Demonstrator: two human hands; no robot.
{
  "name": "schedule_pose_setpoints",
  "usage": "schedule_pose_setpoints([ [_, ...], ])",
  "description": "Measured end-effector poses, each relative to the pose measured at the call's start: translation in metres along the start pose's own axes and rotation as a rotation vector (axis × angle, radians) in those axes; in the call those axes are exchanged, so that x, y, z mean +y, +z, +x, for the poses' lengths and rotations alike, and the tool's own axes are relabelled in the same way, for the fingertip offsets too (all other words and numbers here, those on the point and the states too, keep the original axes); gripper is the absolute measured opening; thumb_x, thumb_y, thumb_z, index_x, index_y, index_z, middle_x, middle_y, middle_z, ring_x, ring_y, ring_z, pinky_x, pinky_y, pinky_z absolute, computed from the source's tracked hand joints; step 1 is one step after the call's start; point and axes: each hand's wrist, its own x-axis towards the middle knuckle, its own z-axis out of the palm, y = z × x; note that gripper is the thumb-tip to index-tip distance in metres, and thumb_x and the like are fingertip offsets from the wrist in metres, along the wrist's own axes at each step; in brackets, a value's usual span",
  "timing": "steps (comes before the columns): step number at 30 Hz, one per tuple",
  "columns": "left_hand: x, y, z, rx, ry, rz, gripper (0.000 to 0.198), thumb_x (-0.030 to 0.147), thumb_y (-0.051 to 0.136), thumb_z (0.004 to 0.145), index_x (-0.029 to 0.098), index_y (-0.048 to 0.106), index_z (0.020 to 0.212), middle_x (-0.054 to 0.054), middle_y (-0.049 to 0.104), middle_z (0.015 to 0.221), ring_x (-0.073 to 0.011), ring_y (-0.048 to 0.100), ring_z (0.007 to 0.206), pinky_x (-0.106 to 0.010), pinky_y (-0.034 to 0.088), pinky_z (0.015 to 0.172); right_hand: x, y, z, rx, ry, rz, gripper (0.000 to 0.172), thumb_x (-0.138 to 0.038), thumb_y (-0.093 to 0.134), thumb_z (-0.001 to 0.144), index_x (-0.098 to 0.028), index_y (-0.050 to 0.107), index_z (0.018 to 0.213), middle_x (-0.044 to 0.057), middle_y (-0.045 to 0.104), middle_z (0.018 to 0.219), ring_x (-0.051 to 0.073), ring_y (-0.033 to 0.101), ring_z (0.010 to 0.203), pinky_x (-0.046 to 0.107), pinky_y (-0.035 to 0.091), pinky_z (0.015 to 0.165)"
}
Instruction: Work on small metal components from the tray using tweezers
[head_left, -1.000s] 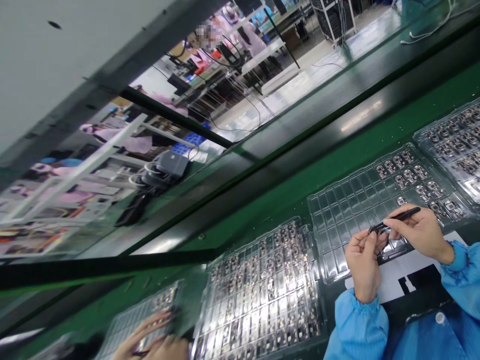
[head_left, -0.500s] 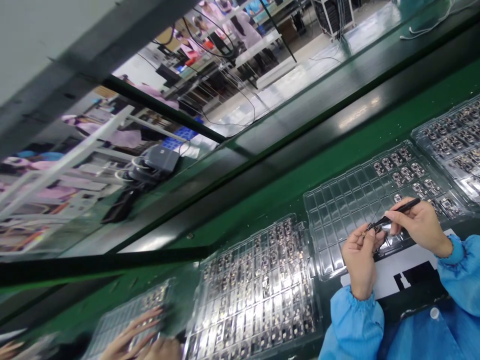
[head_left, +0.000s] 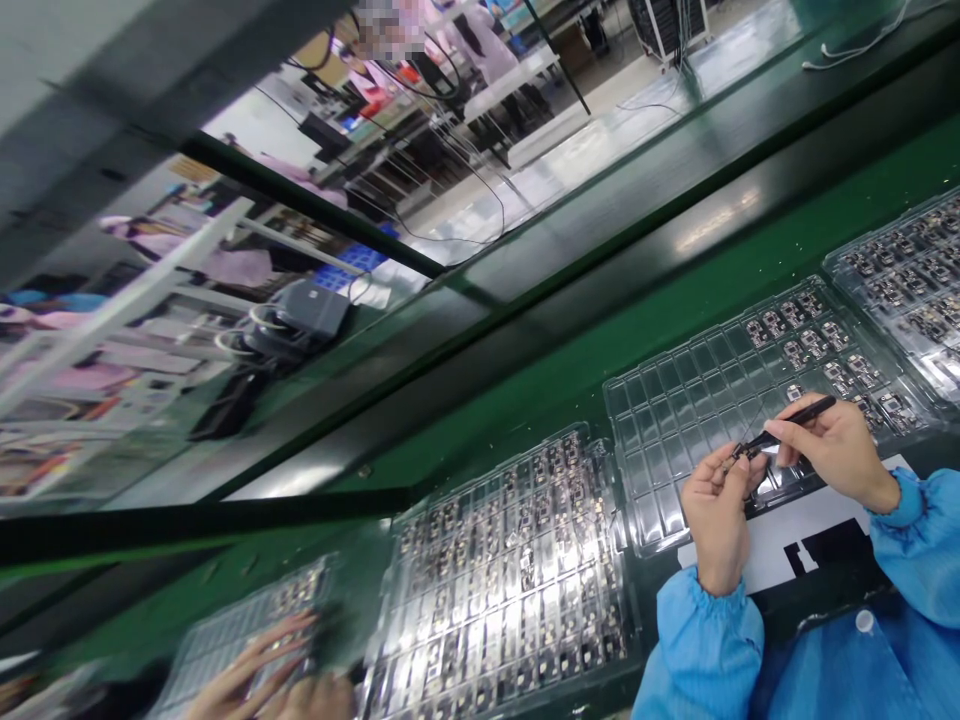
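Observation:
On the right of the head view, my left hand (head_left: 721, 515) pinches a small circuit board (head_left: 739, 460) between thumb and fingers. The fingers cover much of the board. My right hand (head_left: 834, 448) grips a slim black tweezers-like tool (head_left: 801, 412) like a pen, and its tip touches or nearly touches the board. Both hands are above the near edge of a clear plastic tray (head_left: 660, 400). Small circuit boards (head_left: 814, 345) sit in that tray's right-hand compartments, while those on its left hold nothing.
A full tray (head_left: 510, 580) of boards lies to the left, another tray (head_left: 900, 270) at the far right. White paper (head_left: 765, 550) with black shapes lies before me. A co-worker's hands (head_left: 262, 680) work at lower left. A dark ledge (head_left: 637, 215) runs behind the green bench.
The view has shifted slightly, so the scene sits a little further left. Both hands keep nearly the same pose, still holding the board and the black tool.

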Motion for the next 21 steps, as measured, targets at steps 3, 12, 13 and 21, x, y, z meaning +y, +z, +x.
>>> schedule_pose_setpoints([
  [3, 0.0002, 0.0001, 0.0000, 0.004, 0.001, 0.000, 0.035, 0.026, 0.078, 0.060, 0.011, 0.060, 0.086, -0.007, 0.070, 0.073, -0.0195, 0.068, 0.072, -0.029, 0.054, 0.070, -0.0004, 0.0008, -0.0002, 0.009, -0.005, -0.003, 0.039, -0.052, 0.071, 0.073, -0.015, 0.059, 0.072, 0.002, 0.059, 0.048, 0.017, 0.057, 0.040, 0.025, 0.049, 0.038],
  [12, 0.0006, -0.0001, -0.0006, 0.001, 0.001, 0.008, 0.033, 0.027, 0.077, 0.061, 0.011, 0.061, 0.085, -0.007, 0.070, 0.074, -0.0192, 0.068, 0.073, -0.028, 0.054, 0.071, -0.0007, 0.0028, -0.0021, 0.029, -0.029, -0.008, 0.038, -0.051, 0.071, 0.073, -0.015, 0.059, 0.071, 0.002, 0.059, 0.048, 0.017, 0.058, 0.040, 0.024, 0.051, 0.040],
  [13, 0.0007, 0.0001, -0.0006, 0.002, 0.001, 0.004, 0.032, 0.027, 0.077, 0.061, 0.011, 0.061, 0.084, -0.007, 0.070, 0.075, -0.0187, 0.068, 0.073, -0.028, 0.054, 0.070, -0.0009, 0.0031, -0.0024, 0.032, -0.033, -0.008, 0.038, -0.051, 0.071, 0.074, -0.015, 0.059, 0.071, 0.002, 0.059, 0.048, 0.017, 0.058, 0.041, 0.023, 0.051, 0.040],
  [21, -0.0002, 0.0007, -0.0002, 0.041, 0.010, 0.025, 0.029, 0.029, 0.075, 0.062, 0.011, 0.061, 0.081, -0.006, 0.070, 0.071, -0.0177, 0.068, 0.068, -0.028, 0.054, 0.068, 0.0002, 0.0051, -0.0065, 0.034, -0.056, -0.031, 0.031, -0.044, 0.071, 0.077, -0.015, 0.061, 0.072, 0.001, 0.059, 0.048, 0.017, 0.059, 0.042, 0.024, 0.052, 0.041],
])
